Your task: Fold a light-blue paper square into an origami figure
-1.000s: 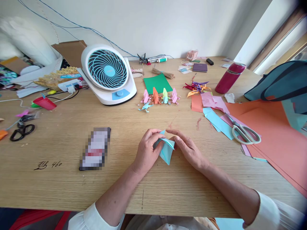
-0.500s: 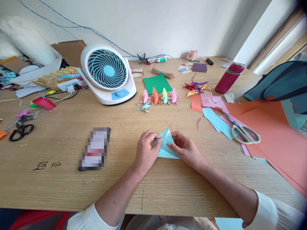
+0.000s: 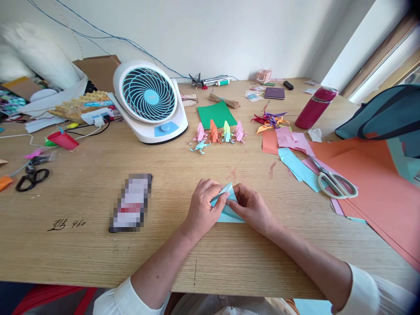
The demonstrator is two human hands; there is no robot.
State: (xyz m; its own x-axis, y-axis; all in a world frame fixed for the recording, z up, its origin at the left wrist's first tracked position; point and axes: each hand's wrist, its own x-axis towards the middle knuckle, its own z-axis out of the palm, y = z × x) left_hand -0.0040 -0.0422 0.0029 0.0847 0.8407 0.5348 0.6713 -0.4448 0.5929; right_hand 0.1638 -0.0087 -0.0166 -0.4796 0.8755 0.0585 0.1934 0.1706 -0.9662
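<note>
A light-blue sheet of origami paper [image 3: 230,213], partly folded and with a raised point at its far end, is between my two hands near the table's front. My left hand [image 3: 205,205] pinches its left side, thumb on top and fingers behind. On the right side, my right hand [image 3: 252,205] grips the paper with its thumb in front and curled fingers behind, partly hidden. Beyond the hands stand several folded paper figures in a row, among them an orange one [image 3: 214,131], a green one [image 3: 226,131] and a light-blue one [image 3: 200,146] in front.
At left lie a pixelated phone-shaped object [image 3: 130,203] and black scissors [image 3: 32,179]; a white fan [image 3: 149,103] stands behind. White-handled scissors [image 3: 337,186] rest on coloured paper [image 3: 377,188] at right, near a red thermos [image 3: 315,108] and teal bag [image 3: 383,113]. A green sheet [image 3: 216,114] lies farther back.
Both thumbs have come closer together over the light-blue paper, and its raised point sits lower. More of its face is now covered by my hands. The view has shifted slightly.
</note>
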